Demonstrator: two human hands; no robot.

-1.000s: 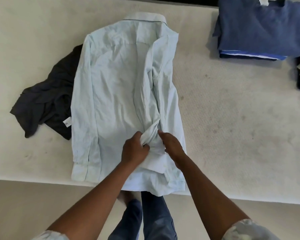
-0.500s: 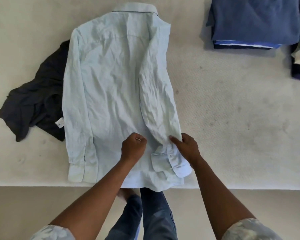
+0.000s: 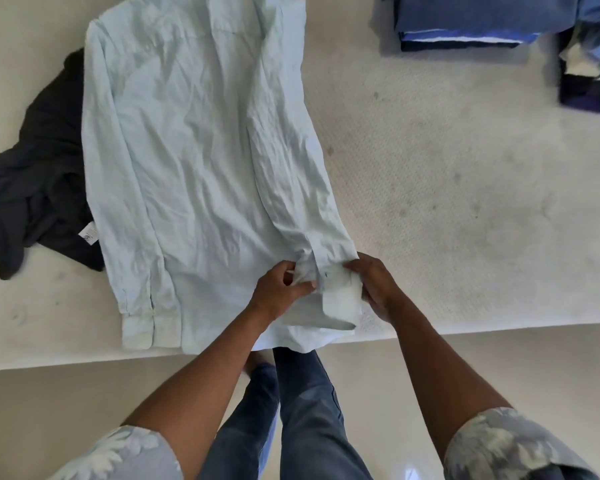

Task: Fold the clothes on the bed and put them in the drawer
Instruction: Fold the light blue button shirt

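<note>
Noted shirt [image 3: 194, 161] spread flat on bed [image 3: 465, 202], running lengthwise from far side to near edge, hem draped just over near edge. Judged placement chosen for reach and for a flat working base. Noted sleeve [image 3: 291, 168] brought in over right side of shirt, with cuff [image 3: 340, 299] just short of near edge. Found left hand [image 3: 278, 289] pinching cuff from the left, fingers curled into the cloth. Found right hand [image 3: 374, 285] gripping same cuff from the right, thumb and fingers closed on it. Judged purpose of double hold: to draw cuff taut between both hands and to square sleeve along the body, giving a straight side for the fold. Noted other sleeve [image 3: 132, 202] lying straight down left side of shirt, untouched. Step in hand, by judgement: sleeve tidying; folding of body not yet begun; drawer not in view. Noted dark garment [image 3: 39, 168] crumpled toward left edge, partly under shirt, unfolded, presumably awaiting its turn. Noted folded stack [image 3: 465, 26] toward far right corner and second pile [image 3: 589, 77] at right edge, both well apart from shirt, presumably set there to leave working room. Recorded jeans [image 3: 309, 410] and floor [image 3: 49, 410] below near edge.
</note>
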